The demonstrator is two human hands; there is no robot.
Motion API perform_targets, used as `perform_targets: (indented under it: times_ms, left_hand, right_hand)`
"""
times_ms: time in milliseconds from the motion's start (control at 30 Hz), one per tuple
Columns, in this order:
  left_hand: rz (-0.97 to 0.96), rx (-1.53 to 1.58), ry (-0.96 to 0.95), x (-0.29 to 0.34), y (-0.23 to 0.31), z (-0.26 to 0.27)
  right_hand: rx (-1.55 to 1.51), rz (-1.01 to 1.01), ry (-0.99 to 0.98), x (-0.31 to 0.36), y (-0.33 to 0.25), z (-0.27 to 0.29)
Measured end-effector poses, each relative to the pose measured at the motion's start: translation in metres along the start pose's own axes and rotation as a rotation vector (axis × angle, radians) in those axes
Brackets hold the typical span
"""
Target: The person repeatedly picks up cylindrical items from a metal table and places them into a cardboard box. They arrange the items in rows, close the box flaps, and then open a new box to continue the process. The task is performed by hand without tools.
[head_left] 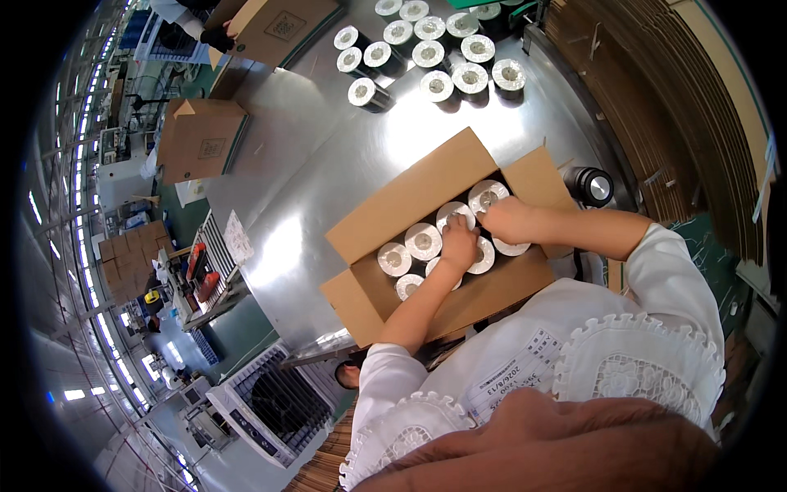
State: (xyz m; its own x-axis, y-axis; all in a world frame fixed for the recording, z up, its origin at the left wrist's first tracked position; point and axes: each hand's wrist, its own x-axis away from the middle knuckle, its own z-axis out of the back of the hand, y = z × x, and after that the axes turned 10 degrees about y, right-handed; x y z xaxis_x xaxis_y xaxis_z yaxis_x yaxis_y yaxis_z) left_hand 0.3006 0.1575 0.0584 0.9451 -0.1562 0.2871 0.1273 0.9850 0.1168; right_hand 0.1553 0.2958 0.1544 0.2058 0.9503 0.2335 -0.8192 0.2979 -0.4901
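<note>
An open cardboard box (pixel 410 187) lies before me with its flaps spread. Inside stand several rolls (pixel 423 241) with silvery white wrapped ends and round cores. My left hand (pixel 461 244) reaches in over the middle, its fingers curled onto the end of a far-row roll (pixel 453 213). Beside it, my right hand (pixel 507 221) bends its fingers at the core of the roll (pixel 489 193) in the far right corner. Both sets of fingertips are partly hidden. Near-row rolls (pixel 409 286) are partly covered by my left forearm.
More dark-sided rolls (pixel 437 85) stand on the metal table (pixel 328 164) at the far side. A black flask (pixel 600 189) is right of the box. Two other cartons (pixel 205 139) (pixel 283 29) stand far left, with another person's gloved hand (pixel 218 38). Flattened cardboard (pixel 656 107) is stacked at right.
</note>
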Motion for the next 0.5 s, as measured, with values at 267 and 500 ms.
perform_targets:
  times_ms: [267, 500]
  left_hand:
    - [0.395, 1.239, 0.408, -0.114, -0.045, 0.190]
    - [0.481, 0.483, 0.565, -0.266, -0.109, 0.047]
  right_hand:
    - [-0.115, -0.724, 0.758, -0.042, 0.248, 0.041]
    - [0.078, -0.781, 0.222, -0.096, 0.365, 0.020]
